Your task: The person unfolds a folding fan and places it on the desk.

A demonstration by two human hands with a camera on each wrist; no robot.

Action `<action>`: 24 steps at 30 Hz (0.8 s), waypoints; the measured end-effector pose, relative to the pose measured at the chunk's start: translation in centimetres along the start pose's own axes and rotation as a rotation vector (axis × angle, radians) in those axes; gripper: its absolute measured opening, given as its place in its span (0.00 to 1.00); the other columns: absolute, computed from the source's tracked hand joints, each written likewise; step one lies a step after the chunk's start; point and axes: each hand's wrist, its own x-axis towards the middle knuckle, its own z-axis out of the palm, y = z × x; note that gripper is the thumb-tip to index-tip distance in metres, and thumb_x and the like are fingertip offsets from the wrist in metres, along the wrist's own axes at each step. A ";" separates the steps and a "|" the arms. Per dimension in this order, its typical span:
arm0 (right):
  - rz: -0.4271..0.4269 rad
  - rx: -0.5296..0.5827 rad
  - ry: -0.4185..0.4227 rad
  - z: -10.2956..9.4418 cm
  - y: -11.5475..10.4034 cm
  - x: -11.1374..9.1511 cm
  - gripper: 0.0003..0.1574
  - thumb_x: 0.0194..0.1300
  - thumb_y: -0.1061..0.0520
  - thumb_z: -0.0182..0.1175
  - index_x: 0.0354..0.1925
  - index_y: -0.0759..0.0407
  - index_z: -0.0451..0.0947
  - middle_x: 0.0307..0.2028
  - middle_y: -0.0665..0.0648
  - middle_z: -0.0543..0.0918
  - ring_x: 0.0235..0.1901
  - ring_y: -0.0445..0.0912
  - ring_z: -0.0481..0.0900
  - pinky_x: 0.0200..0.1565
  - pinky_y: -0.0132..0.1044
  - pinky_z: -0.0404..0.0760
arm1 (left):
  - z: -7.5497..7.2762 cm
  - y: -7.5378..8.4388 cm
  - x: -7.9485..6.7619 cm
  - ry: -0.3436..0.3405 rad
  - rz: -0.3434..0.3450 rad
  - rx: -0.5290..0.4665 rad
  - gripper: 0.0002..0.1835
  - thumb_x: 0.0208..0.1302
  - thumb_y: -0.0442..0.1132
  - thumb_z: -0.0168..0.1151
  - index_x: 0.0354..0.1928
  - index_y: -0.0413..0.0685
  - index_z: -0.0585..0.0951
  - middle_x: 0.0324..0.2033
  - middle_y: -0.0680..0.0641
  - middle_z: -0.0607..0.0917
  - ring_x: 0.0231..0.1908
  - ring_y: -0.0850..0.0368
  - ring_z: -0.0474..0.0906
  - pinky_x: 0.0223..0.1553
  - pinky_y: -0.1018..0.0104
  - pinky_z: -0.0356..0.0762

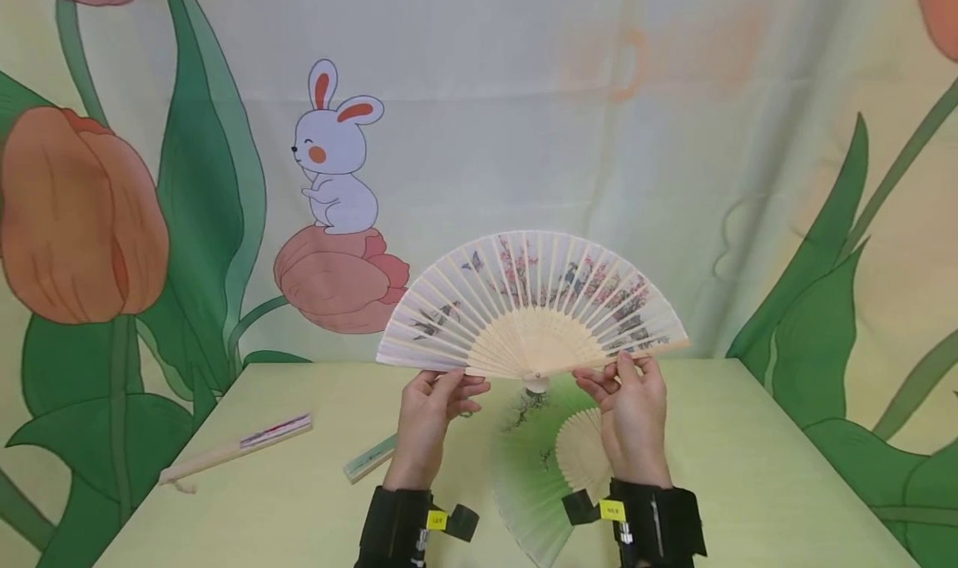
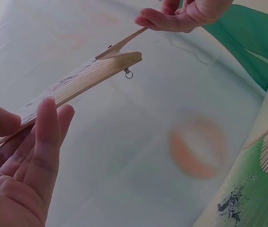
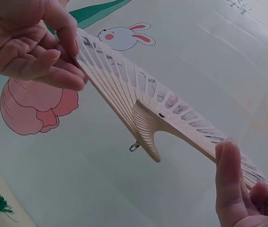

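Observation:
An opened white folding fan (image 1: 524, 273), printed with pink blossoms and dark birds, is held up above the table with its arc on top. My left hand (image 1: 434, 427) pinches its left outer rib between thumb and fingers. On the other side, my right hand (image 1: 636, 418) pinches the right outer rib the same way. A small metal ring (image 2: 129, 74) hangs at the pivot end of the ribs (image 3: 148, 135). Below the raised fan, an opened green folding fan (image 1: 516, 485) lies on the table, partly hidden by my right hand and wrist.
A folded fan (image 1: 239, 447) with a pale wooden end lies on the table (image 1: 778, 468) at the left. Nearer the middle is a folded green fan (image 1: 370, 458), partly behind my left wrist. A printed cloth backdrop (image 1: 486, 135) with a rabbit and tulips hangs behind.

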 end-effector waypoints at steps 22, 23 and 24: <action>0.168 -0.212 -0.094 -12.0 -4.7 2.6 0.11 0.86 0.49 0.37 0.49 0.55 0.56 0.33 0.48 0.68 0.33 0.37 0.85 0.40 0.26 0.82 | 3.4 -2.1 -2.1 0.078 0.028 0.139 0.17 0.75 0.29 0.57 0.61 0.37 0.70 0.37 0.41 0.87 0.32 0.57 0.85 0.32 0.67 0.83; 0.176 -0.234 -0.089 -12.6 -4.9 2.8 0.11 0.86 0.49 0.37 0.49 0.56 0.56 0.34 0.48 0.68 0.33 0.37 0.84 0.40 0.26 0.82 | 3.7 -2.4 -2.5 0.054 0.027 0.176 0.20 0.74 0.28 0.56 0.64 0.38 0.68 0.38 0.41 0.87 0.31 0.56 0.85 0.32 0.67 0.83; 0.184 -0.257 -0.082 -13.2 -5.2 3.1 0.11 0.86 0.50 0.37 0.48 0.57 0.57 0.34 0.49 0.68 0.32 0.36 0.84 0.39 0.26 0.82 | 4.1 -2.8 -2.9 0.028 0.028 0.210 0.22 0.74 0.28 0.56 0.67 0.40 0.67 0.38 0.41 0.87 0.31 0.56 0.85 0.32 0.67 0.82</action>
